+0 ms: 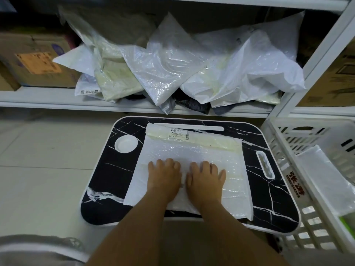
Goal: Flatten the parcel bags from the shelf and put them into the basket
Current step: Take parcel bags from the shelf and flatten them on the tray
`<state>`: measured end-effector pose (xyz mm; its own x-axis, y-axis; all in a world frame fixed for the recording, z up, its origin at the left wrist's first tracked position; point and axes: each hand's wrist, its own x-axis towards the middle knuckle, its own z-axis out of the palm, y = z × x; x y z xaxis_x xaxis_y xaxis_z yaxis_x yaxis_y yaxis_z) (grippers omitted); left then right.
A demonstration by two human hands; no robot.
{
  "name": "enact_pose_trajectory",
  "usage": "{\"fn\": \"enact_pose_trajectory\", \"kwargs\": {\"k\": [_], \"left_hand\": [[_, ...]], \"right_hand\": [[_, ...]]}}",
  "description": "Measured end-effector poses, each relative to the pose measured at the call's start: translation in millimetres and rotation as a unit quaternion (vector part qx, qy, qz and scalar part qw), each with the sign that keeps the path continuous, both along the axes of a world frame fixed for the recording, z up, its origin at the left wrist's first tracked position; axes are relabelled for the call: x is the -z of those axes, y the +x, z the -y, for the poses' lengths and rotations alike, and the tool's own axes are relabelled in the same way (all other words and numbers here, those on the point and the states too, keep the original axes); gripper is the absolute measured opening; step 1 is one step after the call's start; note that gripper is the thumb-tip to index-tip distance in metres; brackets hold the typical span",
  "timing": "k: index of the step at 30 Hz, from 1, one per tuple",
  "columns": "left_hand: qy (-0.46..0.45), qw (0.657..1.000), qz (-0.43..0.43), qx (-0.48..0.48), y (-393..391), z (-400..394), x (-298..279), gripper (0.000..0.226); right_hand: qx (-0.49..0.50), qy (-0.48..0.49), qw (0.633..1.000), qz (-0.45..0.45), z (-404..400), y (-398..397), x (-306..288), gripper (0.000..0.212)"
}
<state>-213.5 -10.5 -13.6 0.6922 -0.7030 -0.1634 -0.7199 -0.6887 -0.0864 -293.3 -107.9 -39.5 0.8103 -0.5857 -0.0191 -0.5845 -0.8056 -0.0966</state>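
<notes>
A white bubble parcel bag (194, 150) lies spread on the black marble-patterned lap table (107, 169), its label flap folded over at the far edge. My left hand (163, 177) and my right hand (205, 179) press flat on the bag side by side, fingers straight and pointing away from me. A heap of crumpled white and clear parcel bags (172, 66) fills the shelf (48, 96) behind the table. The white slatted basket (284, 139) stands at the right with a flattened bag (326, 181) inside.
Cardboard boxes (36, 60) sit on the shelf at the left, and another box (334, 77) at the right behind the white shelf post (311, 70). Pale floor tiles (42, 150) lie left of the table. The table has a round white cup recess (125, 144).
</notes>
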Motion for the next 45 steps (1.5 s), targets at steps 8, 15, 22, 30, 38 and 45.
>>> {"fn": "enact_pose_trajectory", "kwargs": {"k": [8, 15, 22, 30, 38, 45], "left_hand": [[-0.081, 0.996, 0.032, -0.027, 31.5, 30.6, 9.1, 0.050], [-0.042, 0.999, -0.024, -0.020, 61.0, 52.6, 27.3, 0.059], [-0.013, 0.996, -0.076, -0.035, 63.6, 52.9, 32.3, 0.059], [0.013, 0.992, -0.095, -0.086, 54.9, 46.5, 25.1, 0.069], [0.024, 0.986, -0.106, -0.127, 5.2, 22.1, 16.1, 0.066], [0.001, 0.989, -0.126, -0.080, -6.3, 4.4, 33.7, 0.069]], "right_hand": [[-0.017, 0.029, 0.999, 0.009, 31.0, 36.4, -4.3, 0.053], [-0.024, 0.032, 0.998, -0.057, 54.9, 57.7, 6.7, 0.060], [-0.021, 0.033, 0.997, -0.072, 55.1, 58.2, 11.8, 0.059], [-0.029, 0.094, 0.993, -0.067, 61.8, 51.8, 1.2, 0.059], [0.099, 0.070, 0.992, -0.042, 8.1, 13.2, -3.0, 0.057], [0.047, 0.077, 0.995, -0.042, 3.8, -6.5, 16.6, 0.056]]}}
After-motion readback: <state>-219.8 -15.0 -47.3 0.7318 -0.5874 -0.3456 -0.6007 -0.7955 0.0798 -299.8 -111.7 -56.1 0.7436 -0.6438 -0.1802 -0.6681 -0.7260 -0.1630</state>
